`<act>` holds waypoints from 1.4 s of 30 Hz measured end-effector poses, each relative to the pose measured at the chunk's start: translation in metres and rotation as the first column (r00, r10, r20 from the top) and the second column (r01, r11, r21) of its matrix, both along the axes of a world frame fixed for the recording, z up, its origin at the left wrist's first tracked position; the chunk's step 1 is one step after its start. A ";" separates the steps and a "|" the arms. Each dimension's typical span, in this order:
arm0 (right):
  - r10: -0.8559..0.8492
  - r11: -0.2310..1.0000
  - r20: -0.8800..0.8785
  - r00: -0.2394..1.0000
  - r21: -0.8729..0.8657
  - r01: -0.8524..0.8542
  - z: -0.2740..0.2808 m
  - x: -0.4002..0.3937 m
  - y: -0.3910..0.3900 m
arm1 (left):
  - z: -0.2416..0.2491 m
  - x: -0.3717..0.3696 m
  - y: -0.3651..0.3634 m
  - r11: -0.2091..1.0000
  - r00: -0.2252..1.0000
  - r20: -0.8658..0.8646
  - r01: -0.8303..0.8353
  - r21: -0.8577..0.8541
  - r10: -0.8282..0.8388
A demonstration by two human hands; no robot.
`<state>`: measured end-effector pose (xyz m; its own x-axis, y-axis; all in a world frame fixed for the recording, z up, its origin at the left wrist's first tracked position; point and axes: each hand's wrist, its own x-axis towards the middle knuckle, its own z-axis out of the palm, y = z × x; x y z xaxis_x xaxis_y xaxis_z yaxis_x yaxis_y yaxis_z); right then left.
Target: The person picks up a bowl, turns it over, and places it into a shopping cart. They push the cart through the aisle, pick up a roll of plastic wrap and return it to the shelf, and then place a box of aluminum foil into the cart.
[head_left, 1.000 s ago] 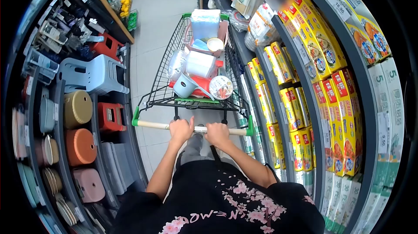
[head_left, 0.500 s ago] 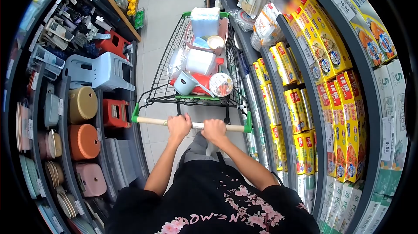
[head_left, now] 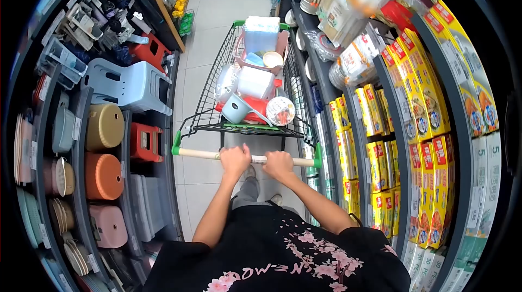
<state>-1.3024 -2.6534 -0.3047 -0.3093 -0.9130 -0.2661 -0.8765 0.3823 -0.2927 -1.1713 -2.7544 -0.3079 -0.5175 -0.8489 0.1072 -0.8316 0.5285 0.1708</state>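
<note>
My left hand (head_left: 235, 160) and my right hand (head_left: 279, 164) are wrapped around the pale handle bar (head_left: 206, 154) of a shopping cart (head_left: 206, 122), a short gap between them. Near the handle, the cart holds a light blue dipper (head_left: 235, 108), a round tub with a printed lid (head_left: 280, 111) and a red item (head_left: 255, 104) partly hidden behind them. Behind these lie a white package (head_left: 255, 82) and a clear-wrapped bundle (head_left: 225, 83). At the far end, a pink basket (head_left: 285, 40) holds a bluish wrapped pack (head_left: 261, 34) and a small round container (head_left: 272, 59).
Shelves line both sides of the narrow aisle. On the left are a light blue plastic stool (head_left: 128, 83), an orange bin (head_left: 104, 176) and a pink bin (head_left: 108, 225). Yellow boxes (head_left: 429, 91) fill the right shelves. Tiled floor (head_left: 209, 9) runs ahead.
The right-hand shelf goods now sit lower in view, and the cart and both hands appear slightly farther right. More of my feet shows. Both hands keep their hold on the handle bar.
</note>
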 end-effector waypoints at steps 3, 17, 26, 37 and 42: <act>0.013 1.000 -0.015 1.000 -0.017 -0.013 -0.002 -0.003 -0.014 | -0.003 -0.001 -0.011 0.998 0.998 -0.044 -0.035 0.048 0.037; -0.009 0.997 -0.090 0.996 -0.083 0.002 0.006 -0.004 -0.113 | -0.009 -0.003 -0.103 0.997 0.977 -0.202 -0.072 -0.018 0.066; -0.003 0.990 -0.139 0.990 -0.140 -0.017 -0.002 -0.022 -0.160 | -0.014 -0.018 -0.147 0.996 0.951 -0.306 -0.063 -0.060 0.042; 0.128 0.975 -0.169 0.977 -0.159 -0.155 -0.011 -0.064 -0.206 | -0.026 -0.053 -0.180 0.993 0.962 -0.250 -0.118 -0.020 0.109; 0.072 0.989 -0.188 0.980 -0.117 -0.095 -0.007 -0.069 -0.232 | -0.017 -0.059 -0.207 0.988 0.978 -0.157 -0.123 0.098 0.137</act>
